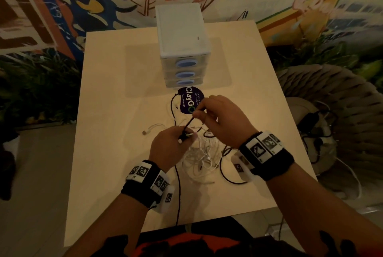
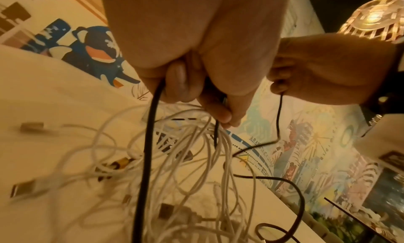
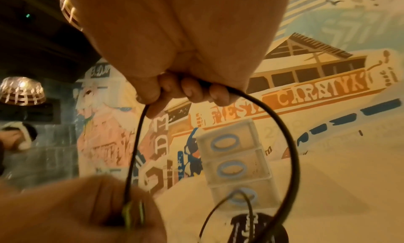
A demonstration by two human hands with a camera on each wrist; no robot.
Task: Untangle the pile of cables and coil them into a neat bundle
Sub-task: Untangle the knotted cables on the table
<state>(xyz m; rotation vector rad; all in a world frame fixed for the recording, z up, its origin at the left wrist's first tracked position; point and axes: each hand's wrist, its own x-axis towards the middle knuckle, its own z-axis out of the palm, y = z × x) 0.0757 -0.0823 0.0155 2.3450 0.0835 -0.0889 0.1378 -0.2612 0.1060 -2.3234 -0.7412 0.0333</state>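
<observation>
Both my left hand [image 1: 169, 146] and right hand [image 1: 222, 118] pinch the black cable [image 1: 189, 122]; the white tangle [image 1: 202, 158] remains, nothing coiled.

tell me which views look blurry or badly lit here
Head view: dim warm light, wide-angle bending at the edges, table readable. Left wrist view: white cables smeared by motion, lamp glaring. Right wrist view: left hand out of focus, black cable fairly crisp.

A: Wrists? Both hands bare; left hand [image 1: 167, 147], right hand [image 1: 222, 121].
B: Each wore a black band [image 1: 145, 182] carrying white blocks printed with black square markers.
A: Torso?
B: Dark garment, red-orange patch.
</observation>
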